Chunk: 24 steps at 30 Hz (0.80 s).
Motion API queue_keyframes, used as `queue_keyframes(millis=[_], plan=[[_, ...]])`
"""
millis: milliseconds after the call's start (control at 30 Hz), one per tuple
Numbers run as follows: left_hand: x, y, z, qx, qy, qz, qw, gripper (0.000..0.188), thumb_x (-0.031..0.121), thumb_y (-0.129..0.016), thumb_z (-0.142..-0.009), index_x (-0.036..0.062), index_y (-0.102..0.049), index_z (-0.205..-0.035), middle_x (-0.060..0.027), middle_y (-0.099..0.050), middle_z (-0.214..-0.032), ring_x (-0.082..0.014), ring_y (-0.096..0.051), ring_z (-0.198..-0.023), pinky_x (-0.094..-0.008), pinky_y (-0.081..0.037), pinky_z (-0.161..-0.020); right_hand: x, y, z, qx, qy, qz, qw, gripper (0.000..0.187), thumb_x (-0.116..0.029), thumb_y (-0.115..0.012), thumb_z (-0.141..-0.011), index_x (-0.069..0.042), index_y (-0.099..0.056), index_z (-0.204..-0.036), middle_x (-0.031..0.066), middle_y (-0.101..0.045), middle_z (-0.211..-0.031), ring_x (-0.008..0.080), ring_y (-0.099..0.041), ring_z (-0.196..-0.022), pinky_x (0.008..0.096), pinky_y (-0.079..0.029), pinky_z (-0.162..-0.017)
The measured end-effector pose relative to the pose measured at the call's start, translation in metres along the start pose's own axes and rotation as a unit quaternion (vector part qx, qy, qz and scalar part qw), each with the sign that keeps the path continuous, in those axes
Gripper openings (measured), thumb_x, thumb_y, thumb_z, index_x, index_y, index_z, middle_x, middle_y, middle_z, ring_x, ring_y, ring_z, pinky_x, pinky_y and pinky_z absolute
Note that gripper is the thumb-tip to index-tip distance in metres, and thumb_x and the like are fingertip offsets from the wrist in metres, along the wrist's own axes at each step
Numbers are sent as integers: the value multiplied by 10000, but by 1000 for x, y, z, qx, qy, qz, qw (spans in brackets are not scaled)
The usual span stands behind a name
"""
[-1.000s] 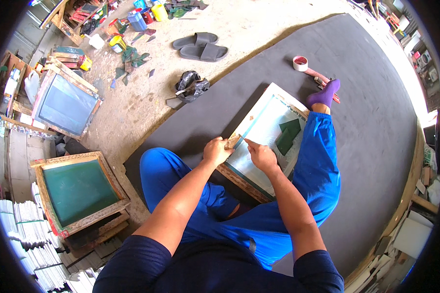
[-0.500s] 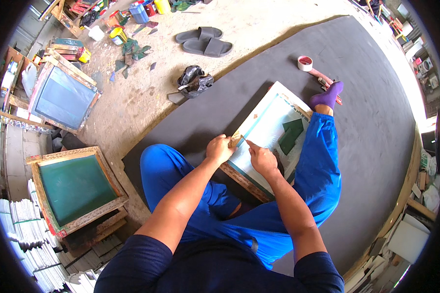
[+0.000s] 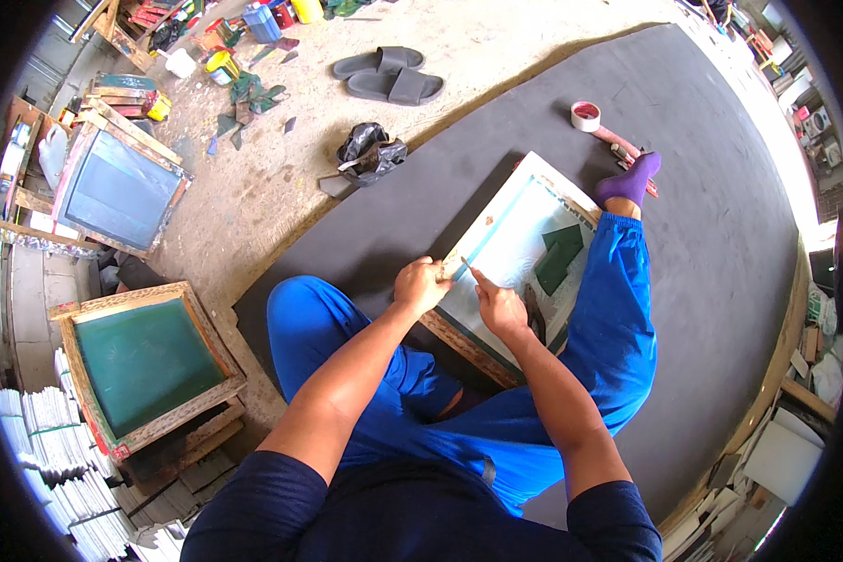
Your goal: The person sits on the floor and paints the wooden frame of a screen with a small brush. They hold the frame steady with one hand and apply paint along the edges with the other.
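A wooden screen-printing frame (image 3: 502, 203) with pale mesh lies aslant between my legs. My left hand (image 3: 420, 286) is closed on its left wooden rail, the thumb along the rail's inner edge. My right hand (image 3: 502, 307) is closed with the index finger stretched forward over the mesh. It holds a slim knife-like tool (image 3: 465, 263), whose thin tip meets the inner edge of the rail near my left thumb. Something dark and curved (image 3: 536, 312) shows behind the right hand; whether it belongs to the tool I cannot tell. A dark green scrap (image 3: 559, 258) lies on the mesh.
I sit on a dark grey board (image 3: 712, 234). Tape (image 3: 585, 116) and a red-handled tool (image 3: 618, 145) lie near my purple-socked foot (image 3: 635, 178). Left are a black plastic bag (image 3: 372, 155), sandals (image 3: 389, 75), a green-mesh frame (image 3: 145, 361), a bluish-mesh frame (image 3: 122, 195) and white stacks (image 3: 75, 459).
Both hands keep nearly the same places on the frame. More of the dark curved thing shows behind my right hand. The whole view has shifted slightly.
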<state>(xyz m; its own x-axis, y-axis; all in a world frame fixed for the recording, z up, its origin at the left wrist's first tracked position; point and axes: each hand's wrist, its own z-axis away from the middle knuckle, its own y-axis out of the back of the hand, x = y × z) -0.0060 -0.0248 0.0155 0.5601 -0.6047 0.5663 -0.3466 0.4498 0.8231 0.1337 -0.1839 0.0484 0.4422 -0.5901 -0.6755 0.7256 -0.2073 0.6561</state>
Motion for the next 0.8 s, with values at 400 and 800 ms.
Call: queue_keyframes(millis=[400,800], plan=[[3,3,-3,-7,5,-5,1000,397,371,-858,-757,112,-810,-1054,-130,-707,-924,-350,-720,-870,-474,-571,-796,-13,11,-4,-46,-18,47,998,414,-188,-572,-1043,-144,-620,-1452,233,-710,-1281,345,-692,-1210,413,-519,-1039],[2,-2,-6,-15,-1,-18,1000,400,386,-860,-765,118,-811,-1058,-133,-714,-931,-358,-723,-899,-480,-571,-816,-1,6,-5,-23,5,7,1000,375,-202,-593,-1043,-161,-668,-1408,285,-710,-1203,451,-689,-1145,475,-550,-981]])
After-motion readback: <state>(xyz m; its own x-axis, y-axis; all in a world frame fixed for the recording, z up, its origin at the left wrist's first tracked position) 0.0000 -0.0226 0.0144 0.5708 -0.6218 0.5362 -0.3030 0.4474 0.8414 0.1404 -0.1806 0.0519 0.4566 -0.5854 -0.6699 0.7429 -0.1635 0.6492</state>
